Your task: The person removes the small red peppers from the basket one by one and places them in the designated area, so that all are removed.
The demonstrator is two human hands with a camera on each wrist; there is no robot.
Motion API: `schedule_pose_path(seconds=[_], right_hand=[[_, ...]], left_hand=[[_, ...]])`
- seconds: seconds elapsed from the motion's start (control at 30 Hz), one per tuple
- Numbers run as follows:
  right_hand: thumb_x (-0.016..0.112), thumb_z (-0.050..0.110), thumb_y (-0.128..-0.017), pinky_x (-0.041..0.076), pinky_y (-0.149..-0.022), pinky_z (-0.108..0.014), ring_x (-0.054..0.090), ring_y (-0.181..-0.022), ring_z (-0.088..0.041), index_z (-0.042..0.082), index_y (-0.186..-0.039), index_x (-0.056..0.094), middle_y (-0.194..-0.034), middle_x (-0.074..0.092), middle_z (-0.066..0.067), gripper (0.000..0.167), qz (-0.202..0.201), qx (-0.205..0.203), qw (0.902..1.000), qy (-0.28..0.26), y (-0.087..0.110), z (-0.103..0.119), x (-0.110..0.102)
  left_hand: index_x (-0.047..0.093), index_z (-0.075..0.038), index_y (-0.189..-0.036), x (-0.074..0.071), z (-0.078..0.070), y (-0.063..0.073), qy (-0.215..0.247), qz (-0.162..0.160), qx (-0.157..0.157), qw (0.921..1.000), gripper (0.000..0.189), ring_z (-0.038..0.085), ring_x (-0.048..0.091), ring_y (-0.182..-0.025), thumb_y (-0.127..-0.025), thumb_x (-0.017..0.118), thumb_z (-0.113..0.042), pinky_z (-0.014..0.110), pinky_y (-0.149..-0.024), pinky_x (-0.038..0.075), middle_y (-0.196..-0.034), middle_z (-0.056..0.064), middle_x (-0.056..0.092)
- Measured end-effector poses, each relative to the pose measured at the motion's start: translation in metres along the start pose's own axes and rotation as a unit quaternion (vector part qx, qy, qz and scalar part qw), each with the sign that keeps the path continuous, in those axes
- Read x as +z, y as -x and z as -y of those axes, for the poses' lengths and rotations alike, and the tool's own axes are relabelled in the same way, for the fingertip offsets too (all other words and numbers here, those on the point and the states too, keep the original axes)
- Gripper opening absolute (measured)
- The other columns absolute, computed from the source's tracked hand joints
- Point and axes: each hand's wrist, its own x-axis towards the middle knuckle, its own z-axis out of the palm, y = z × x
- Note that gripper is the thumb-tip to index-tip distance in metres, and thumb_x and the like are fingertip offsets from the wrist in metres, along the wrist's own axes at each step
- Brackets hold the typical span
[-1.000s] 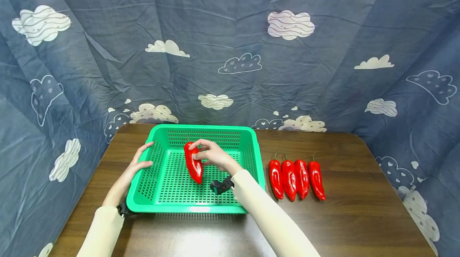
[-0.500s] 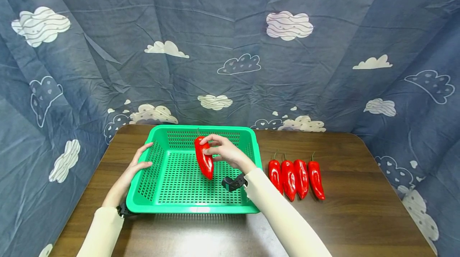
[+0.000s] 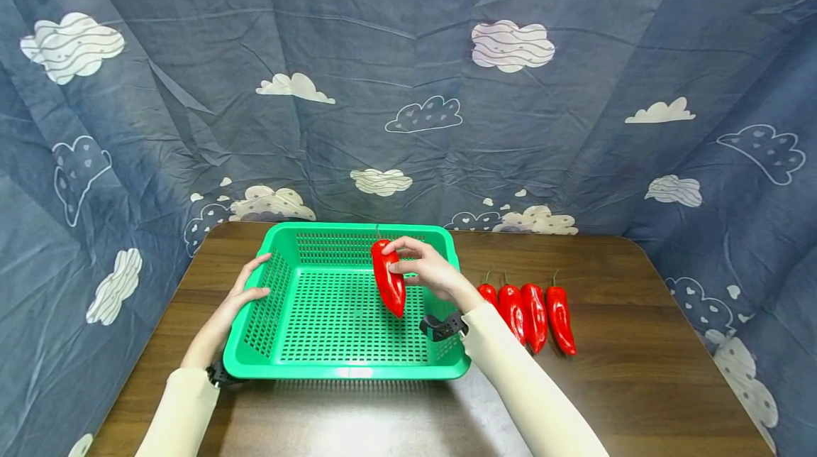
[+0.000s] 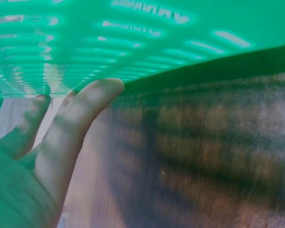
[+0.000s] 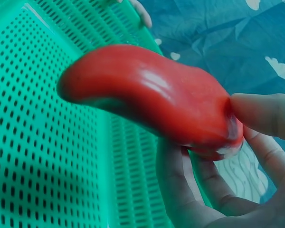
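Note:
In the head view my right hand (image 3: 430,269) pinches a long red chili pepper (image 3: 388,279) by its stem end over the right half of a green plastic basket (image 3: 345,372). In the right wrist view the thumb presses one side of the chili pepper (image 5: 147,90), with fingers under the other side. My left hand (image 3: 230,311) lies at the basket's left rim, its fingers fairly straight and the tips reaching over the edge. The left wrist view shows the left hand (image 4: 61,147) close against the basket's slotted wall (image 4: 147,28).
To the right of the basket, several more red chili peppers (image 3: 535,315) lie side by side on the brown wooden table (image 3: 638,343); my right sleeve (image 3: 523,379) partly covers the nearest ones. A dark blue cloud-patterned curtain (image 3: 357,130) hangs behind the table.
My right hand has moved rightward inside the basket's outline, carrying the chili pepper with it and raising it slightly. The left hand and the basket have stayed put.

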Motion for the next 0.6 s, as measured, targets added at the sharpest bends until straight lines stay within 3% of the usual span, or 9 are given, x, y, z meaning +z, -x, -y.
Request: schedule_pose_path(seconds=[0.03,0.13,0.23,0.37,0.6], right_hand=[[0.059,-0.001,-0.087,0.052,-0.076,-0.042,0.059,-0.087,-0.024,0.000,-0.113,0.055,-0.115,0.055,-0.015,0.026,-0.001,-0.002,1.0000,-0.003,0.002,0.001,-0.002],[0.058,-0.003,-0.088,0.052,-0.076,-0.041,0.059,-0.087,-0.025,0.000,-0.113,0.055,-0.114,0.054,-0.015,0.026,-0.004,-0.008,0.9999,-0.006,0.007,0.001,-0.009],[0.057,-0.004,-0.089,0.051,-0.077,-0.042,0.059,-0.087,-0.025,0.000,-0.113,0.054,-0.114,0.053,-0.015,0.025,-0.007,-0.014,0.9999,-0.002,0.012,0.001,-0.017],[0.058,-0.003,-0.089,0.051,-0.078,-0.042,0.059,-0.091,-0.025,0.000,-0.115,0.054,-0.118,0.051,-0.016,0.026,-0.015,-0.017,0.9997,0.010,0.019,0.002,-0.027],[0.059,-0.002,-0.089,0.050,-0.080,-0.041,0.057,-0.093,-0.025,-0.001,-0.118,0.053,-0.118,0.050,-0.014,0.030,-0.026,-0.018,0.9993,0.018,0.030,0.003,-0.039]], left_hand=[[0.016,-0.018,-0.153,0.000,0.000,0.000,0.004,0.000,0.000,1.0000,0.066,0.038,0.007,-0.136,-0.094,0.045,-0.011,0.061,-0.103,0.012,-0.156,0.013,-0.001],[0.017,-0.023,-0.152,0.000,0.000,0.000,0.020,0.005,-0.006,0.9998,0.064,0.033,0.027,-0.130,-0.096,0.043,-0.011,0.050,-0.101,0.029,-0.154,0.014,0.004],[0.016,-0.027,-0.152,0.000,0.001,0.001,0.055,0.016,-0.011,0.9983,0.063,0.022,0.045,-0.116,-0.097,0.041,-0.009,0.038,-0.089,0.045,-0.152,0.018,0.008],[0.017,-0.026,-0.152,0.000,0.002,0.000,0.086,0.021,-0.002,0.9961,0.062,0.015,0.050,-0.111,-0.098,0.040,-0.006,0.033,-0.086,0.048,-0.151,0.024,0.010],[0.020,-0.024,-0.151,0.001,0.002,-0.003,0.097,0.016,0.012,0.9951,0.062,0.010,0.052,-0.111,-0.096,0.040,-0.002,0.031,-0.088,0.047,-0.150,0.027,0.014]])
